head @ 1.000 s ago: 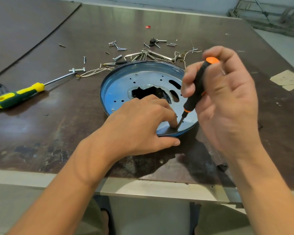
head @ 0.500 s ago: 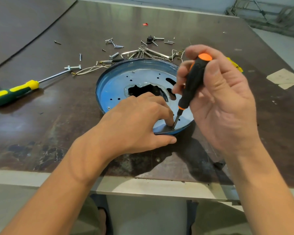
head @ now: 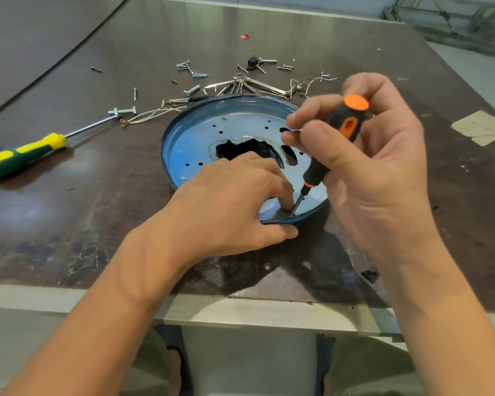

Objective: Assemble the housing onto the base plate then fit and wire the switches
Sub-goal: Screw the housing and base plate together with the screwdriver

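Observation:
A round blue housing (head: 192, 132) with a silvery perforated base plate (head: 240, 127) inside lies on the dark table. My left hand (head: 229, 207) grips its near rim, thumb outside, fingers curled inside next to a screw. My right hand (head: 366, 155) grips a black and orange screwdriver (head: 329, 147), held nearly upright with its tip on that screw at the near edge of the plate. The screw itself is mostly hidden by the tip and my finger.
A yellow and green screwdriver (head: 26, 154) lies at the left. Loose screws, bolts (head: 122, 111), metal clips (head: 240, 85) and thin wires (head: 152, 114) are scattered behind the housing. Taped paper (head: 480, 127) is at the right. The table's front edge (head: 240, 310) runs below my wrists.
The right hand has kept the screwdriver on the same screw, with its fingers shifted round the handle. The left hand stays on the rim. The view shifted slightly.

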Motion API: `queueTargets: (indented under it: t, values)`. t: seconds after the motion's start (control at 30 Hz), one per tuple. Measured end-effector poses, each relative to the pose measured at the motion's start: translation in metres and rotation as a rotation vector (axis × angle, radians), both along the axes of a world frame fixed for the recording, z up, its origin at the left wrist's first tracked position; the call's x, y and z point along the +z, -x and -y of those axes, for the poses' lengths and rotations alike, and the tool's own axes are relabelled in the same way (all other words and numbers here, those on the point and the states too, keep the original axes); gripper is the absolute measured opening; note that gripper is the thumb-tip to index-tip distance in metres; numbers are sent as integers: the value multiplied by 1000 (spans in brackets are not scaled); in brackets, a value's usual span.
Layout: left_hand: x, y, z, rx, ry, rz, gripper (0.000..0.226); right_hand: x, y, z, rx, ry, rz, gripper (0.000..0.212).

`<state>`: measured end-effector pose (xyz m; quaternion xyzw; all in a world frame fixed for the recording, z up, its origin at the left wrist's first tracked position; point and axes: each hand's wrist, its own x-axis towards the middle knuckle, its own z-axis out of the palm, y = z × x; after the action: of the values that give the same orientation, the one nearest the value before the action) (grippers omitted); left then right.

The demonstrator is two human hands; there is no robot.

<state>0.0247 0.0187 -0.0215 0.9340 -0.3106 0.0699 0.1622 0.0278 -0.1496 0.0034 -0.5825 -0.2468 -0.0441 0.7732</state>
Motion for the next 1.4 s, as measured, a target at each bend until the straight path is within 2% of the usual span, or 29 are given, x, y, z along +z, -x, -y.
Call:
queueTargets:
  t: [0.07, 0.17, 0.27, 0.33, 0.43, 0.5, 0.6, 0.67, 0.7, 0.8, 0.93, 1.0, 1.03, 1.1, 1.13, 1.23, 1.3, 1.4]
  values:
    - [0, 0, 0, 3, -1, -2, 38, -3, -1, 0, -51, 1, 30, 31]
    - [0, 0, 0, -3, 3, -3, 35, -2, -2, -3, -34, -55, -8, 19]
    - [0, 0, 0, -7, 7, -3, 33, -2, -5, 0, -18, -115, -79, 39]
    - [-1, 0, 0, -7, 9, -4, 33, -3, -6, 3, -25, -103, -63, 33]
    - [0, 0, 0, -6, 7, -9, 34, -1, -3, 1, -92, -51, 13, 3]
    - [-1, 0, 0, -3, 6, -11, 34, -2, -4, 2, -133, -78, 23, 13]
    - [0, 0, 0, -1, 11, -16, 35, -3, -5, 4, -38, -125, -5, 9]
    - [0, 0, 1, -1, 12, -28, 35, -3, -6, 7, -5, -166, -78, 32]
    - [0, 0, 1, -1, 9, -33, 35, -4, -6, 7, 5, -173, -92, 34]
    - [1, 1, 2, 4, 0, -44, 37, -3, -2, 4, 25, -91, -47, 11]
    - [3, 1, 3, 8, 6, -50, 36, -2, -4, 5, -59, -71, 7, 24]
    - [3, 1, 3, 8, -5, -51, 34, -1, -5, 4, -16, -122, -35, 10]
    - [3, 1, 3, 8, -10, -52, 34, -1, -5, 4, 1, -167, -83, 12]
    - [2, 1, 3, 8, -8, -53, 35, -3, -6, 7, 38, -218, -139, 30]
    - [2, 1, 3, 9, -4, -53, 35, -3, -5, 7, 44, -203, -129, 30]
    - [3, 1, 3, 12, 3, -55, 38, -4, -2, 4, -12, -119, -47, 10]
    - [3, 1, 3, 13, 0, -59, 38, -3, -2, 2, -61, -115, -25, 21]
    - [3, 2, 3, 16, 1, -59, 36, 1, -2, 0, 13, -176, -87, 18]
